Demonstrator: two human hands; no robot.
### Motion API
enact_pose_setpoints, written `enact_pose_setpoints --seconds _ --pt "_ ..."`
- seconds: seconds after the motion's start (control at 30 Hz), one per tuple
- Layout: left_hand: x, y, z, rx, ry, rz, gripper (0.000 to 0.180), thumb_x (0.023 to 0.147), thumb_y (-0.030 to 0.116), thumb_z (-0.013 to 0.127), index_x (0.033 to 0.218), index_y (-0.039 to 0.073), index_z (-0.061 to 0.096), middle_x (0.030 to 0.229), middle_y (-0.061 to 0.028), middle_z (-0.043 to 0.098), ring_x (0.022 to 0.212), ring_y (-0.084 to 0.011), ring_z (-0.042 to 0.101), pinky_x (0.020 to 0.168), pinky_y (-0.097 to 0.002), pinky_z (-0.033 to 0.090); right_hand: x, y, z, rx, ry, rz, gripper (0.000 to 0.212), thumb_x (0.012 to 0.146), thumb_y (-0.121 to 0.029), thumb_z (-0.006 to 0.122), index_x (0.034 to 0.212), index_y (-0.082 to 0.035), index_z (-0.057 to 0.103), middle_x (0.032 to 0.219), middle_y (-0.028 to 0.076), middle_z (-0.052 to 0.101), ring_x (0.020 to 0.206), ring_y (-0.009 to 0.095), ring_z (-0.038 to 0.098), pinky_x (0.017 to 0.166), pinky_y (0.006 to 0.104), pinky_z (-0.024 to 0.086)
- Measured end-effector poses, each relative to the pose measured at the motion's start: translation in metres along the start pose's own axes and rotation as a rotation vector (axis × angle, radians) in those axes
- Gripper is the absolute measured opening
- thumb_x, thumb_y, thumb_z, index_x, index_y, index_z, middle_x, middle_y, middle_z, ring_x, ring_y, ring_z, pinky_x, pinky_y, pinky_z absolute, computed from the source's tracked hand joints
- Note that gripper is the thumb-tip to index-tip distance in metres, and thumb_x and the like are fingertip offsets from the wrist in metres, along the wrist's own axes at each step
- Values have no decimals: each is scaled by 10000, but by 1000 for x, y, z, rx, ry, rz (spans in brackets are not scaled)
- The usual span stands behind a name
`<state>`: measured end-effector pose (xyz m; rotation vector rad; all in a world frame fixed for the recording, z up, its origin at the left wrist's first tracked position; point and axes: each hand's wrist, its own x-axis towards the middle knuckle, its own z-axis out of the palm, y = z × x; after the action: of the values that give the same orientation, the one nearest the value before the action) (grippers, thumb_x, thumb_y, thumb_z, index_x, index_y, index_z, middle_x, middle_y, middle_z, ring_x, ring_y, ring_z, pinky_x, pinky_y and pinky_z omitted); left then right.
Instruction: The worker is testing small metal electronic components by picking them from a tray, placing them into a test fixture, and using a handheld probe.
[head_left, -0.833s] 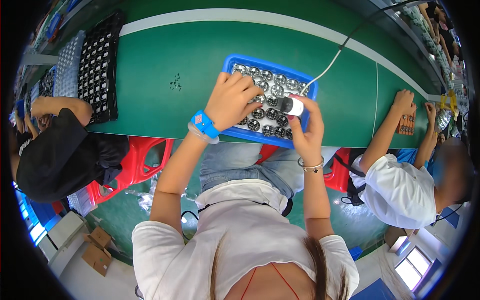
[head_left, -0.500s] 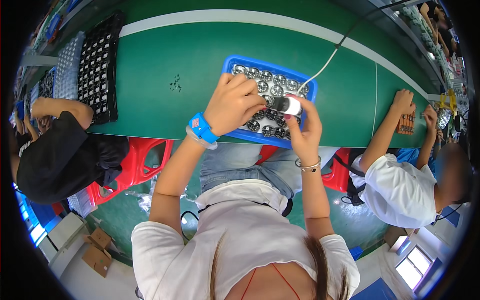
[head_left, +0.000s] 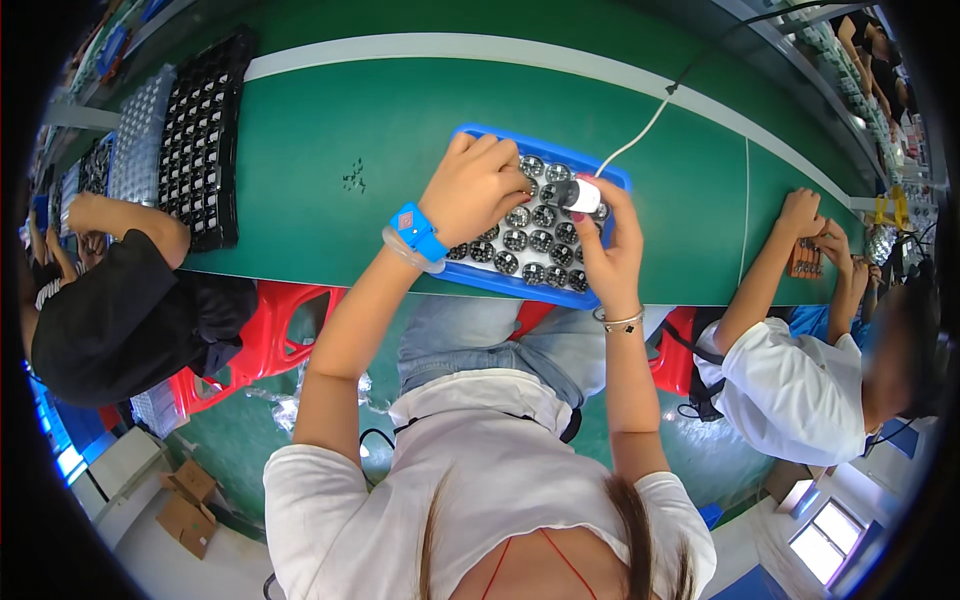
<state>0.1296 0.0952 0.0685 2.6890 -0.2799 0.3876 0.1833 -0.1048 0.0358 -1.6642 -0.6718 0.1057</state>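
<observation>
This is a factory workshop, shown by workers (head_left: 790,390) sitting along a green bench (head_left: 330,115) with red stools (head_left: 675,355), a black tray (head_left: 231,200), and a blue tray (head_left: 530,291) of similar round parts (head_left: 506,262).

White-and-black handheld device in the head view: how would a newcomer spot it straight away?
On the long green table, find the blue rectangular tray of round, shiny dark parts. Over its right side, the person's right hand holds the white-and-black device. Unlike the parts, it has a white body and a thin white cable.
</observation>
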Motion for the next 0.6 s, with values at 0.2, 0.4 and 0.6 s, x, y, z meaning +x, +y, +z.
enact_pose_setpoints --seconds 0.2,0.4,0.6 --pt "3 9 -10 -24 54 30 78 718 187 713 744 129 666 777 0 504 792 -176 498 753 -336 345 -1 1 3 3 -22 15 304 865 -34 600 1158 6 534 1121 84 583 1051 169 536 933 294 401" --pt "0 -2 1 88 16 72 95 731 224 704 752 137 672 776 3 508 785 -173 500 752 -336 344 0 10 1 250 214 53 385 896 -61 581 1250 4 444 1160 82 550 1080 169 522 954 307 394" --pt "10 -3 4 -3 44 -8 101 736 225 696 744 127 671 768 -9 496 798 -178 502 747 -344 345 11 8 -5 121 99 30 353 887 -52 584 1219 11 481 1146 89 564 1084 174 525 957 306 392"
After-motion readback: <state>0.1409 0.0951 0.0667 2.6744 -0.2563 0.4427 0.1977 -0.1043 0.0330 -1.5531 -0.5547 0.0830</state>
